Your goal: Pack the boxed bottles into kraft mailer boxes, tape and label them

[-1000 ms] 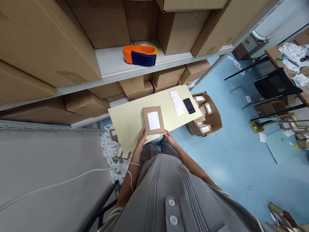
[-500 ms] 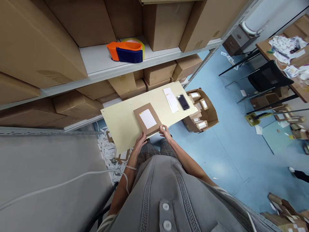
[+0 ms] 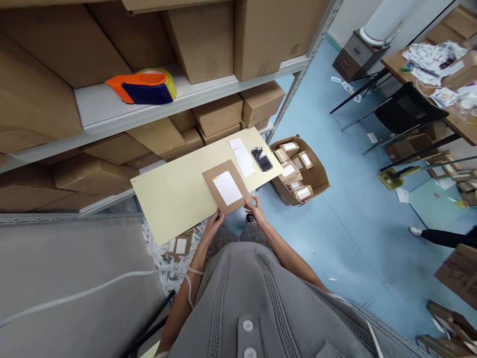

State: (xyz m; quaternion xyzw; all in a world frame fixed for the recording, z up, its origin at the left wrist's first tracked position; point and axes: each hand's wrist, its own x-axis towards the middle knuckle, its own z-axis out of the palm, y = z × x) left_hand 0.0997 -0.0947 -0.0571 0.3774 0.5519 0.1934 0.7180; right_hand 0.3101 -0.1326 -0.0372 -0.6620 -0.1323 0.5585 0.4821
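A tall metal shelving unit [image 3: 208, 95] fills the upper left of the frame, packed with brown cartons [image 3: 208, 44] set side by side, apparently to use its full depth. In front of it, across the centre, lies a long pale yellow board [image 3: 167, 199], its far side close to the lower shelf; it seems to serve as a worktop within easy reach. Right of centre, an open carton [image 3: 318, 179] stands on the blue floor just beyond the board's right end, probably so that the small labelled parcels [image 3: 288, 171] in it lie near at hand.

At the centre is a flat brown box [image 3: 227, 187], turned slantwise, its white label [image 3: 229, 190] facing up and readable from above. It reaches past the board's near edge; whether any of it rests on the board cannot be told.

On the upper shelf, at upper left, sits an orange and blue tape dispenser [image 3: 145, 90], perhaps kept there to leave the board free.

The left hand [image 3: 212, 226] grips the box's near left corner. The right hand [image 3: 256, 210] pinches the right corner, thumb on top; opposite corners likely keep it level.

Beyond the box lie a white paper strip [image 3: 242, 156] and a dark, pixelated item [image 3: 262, 159].
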